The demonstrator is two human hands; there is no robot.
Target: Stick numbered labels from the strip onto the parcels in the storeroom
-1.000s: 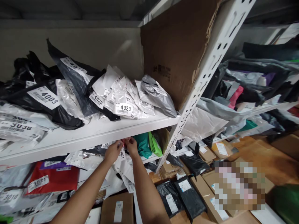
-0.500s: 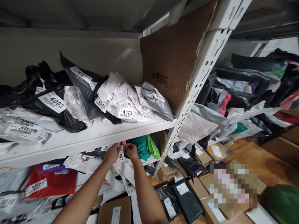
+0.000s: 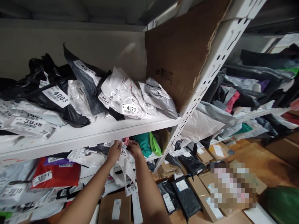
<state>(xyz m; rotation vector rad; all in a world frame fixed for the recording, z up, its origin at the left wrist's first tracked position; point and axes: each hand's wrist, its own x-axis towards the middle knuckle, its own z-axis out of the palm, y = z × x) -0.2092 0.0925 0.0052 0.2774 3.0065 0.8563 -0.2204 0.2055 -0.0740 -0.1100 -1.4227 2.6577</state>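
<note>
Both my arms reach under the white shelf board (image 3: pixel 98 132) into the row below it. My left hand (image 3: pixel 114 151) is closed on the upper edge of a white parcel bag (image 3: pixel 123 161) with a label that reads 4021. My right hand (image 3: pixel 135 148) grips the same bag from the right, fingers curled. A pink packet (image 3: pixel 126 140) shows just above and between the two hands. The bag hangs down in front of the lower shelf, between my forearms.
Black, white and grey parcel bags with numbered labels, such as 4023 (image 3: pixel 130 109) and 4003 (image 3: pixel 56 96), crowd the upper shelf. A cardboard divider (image 3: pixel 179 53) leans on the perforated upright (image 3: pixel 201 84). Green bags (image 3: pixel 149 144), a red bag (image 3: pixel 56 174) and cartons (image 3: pixel 116 208) lie below.
Both hands stay on the white bag under the shelf. The bag has come further out and hangs lower between my arms. The view has shifted slightly.
</note>
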